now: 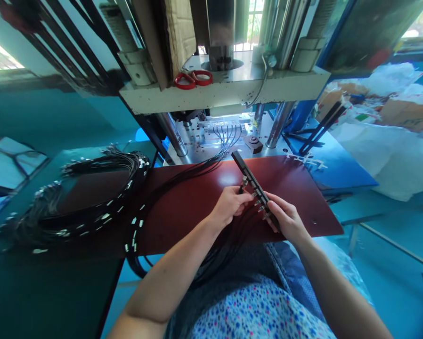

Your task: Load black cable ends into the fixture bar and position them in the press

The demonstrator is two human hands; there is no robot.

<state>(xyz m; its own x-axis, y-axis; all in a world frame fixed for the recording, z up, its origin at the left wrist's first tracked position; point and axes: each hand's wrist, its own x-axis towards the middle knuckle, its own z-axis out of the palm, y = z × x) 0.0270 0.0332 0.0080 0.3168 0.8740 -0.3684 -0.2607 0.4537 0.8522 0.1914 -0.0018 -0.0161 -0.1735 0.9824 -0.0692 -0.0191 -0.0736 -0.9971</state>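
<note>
A tall press machine (225,89) with steel columns fills the upper middle of the view, and a pair of red-handled scissors (193,78) lies on its pale upper plate. In front of it a dark red surface (197,197) stretches toward the person, flanked on the left by a dark green surface (38,292) and on the right by a blue surface (342,165). White plastic bags and cardboard (384,122) pile up at the far right. On the green surface a large coiled bundle of black cables (87,197) with small metal ends spreads out, its edge reaching onto the red surface. More black wires (197,172) run from the machine's lower plate across the red surface toward the person's lap. Just above the near edge of the red surface, the right hand (287,219) is closed around the lower end of a long black fixture bar (254,186), which tilts up and away to the left, with a row of small metal connectors (259,200) sticking out of its left side. The left hand (229,205) sits just beside the bar, its fingertips pinched on a thin black wire end (241,189) at one of the connectors near the bar's middle.
</note>
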